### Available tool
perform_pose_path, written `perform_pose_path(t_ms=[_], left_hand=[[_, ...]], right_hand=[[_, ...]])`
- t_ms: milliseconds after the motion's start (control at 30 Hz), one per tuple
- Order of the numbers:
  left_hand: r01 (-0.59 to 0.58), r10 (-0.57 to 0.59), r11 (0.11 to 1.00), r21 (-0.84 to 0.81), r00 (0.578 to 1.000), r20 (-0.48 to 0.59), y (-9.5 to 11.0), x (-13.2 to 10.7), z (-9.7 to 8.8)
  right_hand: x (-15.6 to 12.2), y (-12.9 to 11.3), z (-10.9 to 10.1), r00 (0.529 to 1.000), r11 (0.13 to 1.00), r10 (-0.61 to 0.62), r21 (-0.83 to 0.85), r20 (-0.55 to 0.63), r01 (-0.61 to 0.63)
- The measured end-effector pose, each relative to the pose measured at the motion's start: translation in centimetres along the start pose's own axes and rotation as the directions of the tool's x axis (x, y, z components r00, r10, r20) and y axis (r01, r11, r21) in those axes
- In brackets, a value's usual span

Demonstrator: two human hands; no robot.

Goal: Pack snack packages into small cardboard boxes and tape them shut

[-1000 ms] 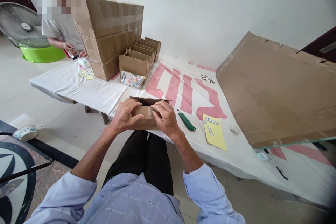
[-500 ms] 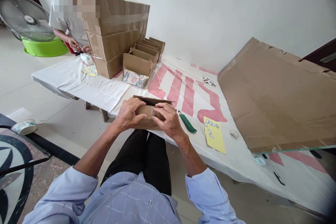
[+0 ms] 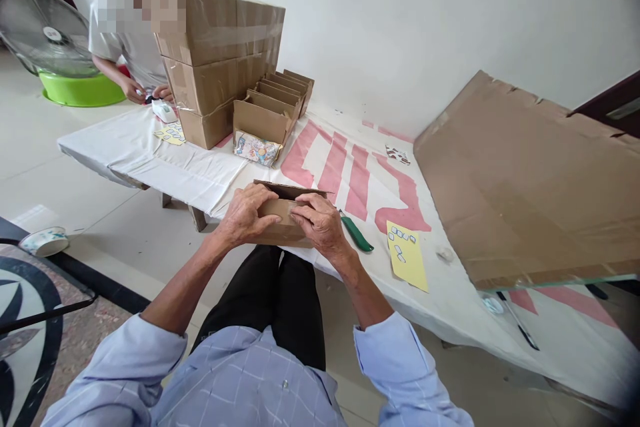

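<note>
A small brown cardboard box [image 3: 277, 234] sits at the table's front edge, its top open towards the far side. My left hand [image 3: 249, 212] grips the box's left end, with the thumb along the near wall. On the right end, my right hand [image 3: 321, 223] is closed, thumb and fingers pinched at the top edge of the near wall. A small shiny piece, perhaps clear tape, shows at those fingertips. Just right of the box lies a green-handled utility knife [image 3: 357, 232]. Beside it is a yellow sheet [image 3: 407, 255] with small stickers.
Stacked taped cartons [image 3: 213, 77] and a row of open boxes [image 3: 265, 115] stand at the back left, with a patterned packet [image 3: 257, 148] in front. A large cardboard sheet [image 3: 525, 180] leans at the right. Another person [image 3: 135, 60] sits behind the cartons, near a fan [image 3: 45, 30].
My right fingers have drawn closer together at the box's near wall edge. My left hand and the box have hardly moved. The other person's hands have shifted slightly.
</note>
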State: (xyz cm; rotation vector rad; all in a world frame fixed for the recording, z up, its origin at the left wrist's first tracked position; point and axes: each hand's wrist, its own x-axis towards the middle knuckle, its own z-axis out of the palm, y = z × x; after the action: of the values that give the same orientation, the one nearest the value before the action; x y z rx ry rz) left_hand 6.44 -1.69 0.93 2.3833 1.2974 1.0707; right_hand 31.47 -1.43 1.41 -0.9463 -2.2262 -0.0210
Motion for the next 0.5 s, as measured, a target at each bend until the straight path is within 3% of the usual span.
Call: perform_pose_path(t_ms=[267,500], left_hand=[[0.011,-0.011,1.0,-0.013,1.0,-0.005,0.12,0.07,-0.09],[0.026,-0.026,1.0,-0.016,1.0,0.006,0.32,0.07,-0.2]], right_hand=[[0.08,-0.56,0.31,0.996,0.991,-0.082,-0.108,-0.046,0.076],[0.32,-0.74,0.43,0.999,0.998,-0.047,-0.035,-0.01,0.046]])
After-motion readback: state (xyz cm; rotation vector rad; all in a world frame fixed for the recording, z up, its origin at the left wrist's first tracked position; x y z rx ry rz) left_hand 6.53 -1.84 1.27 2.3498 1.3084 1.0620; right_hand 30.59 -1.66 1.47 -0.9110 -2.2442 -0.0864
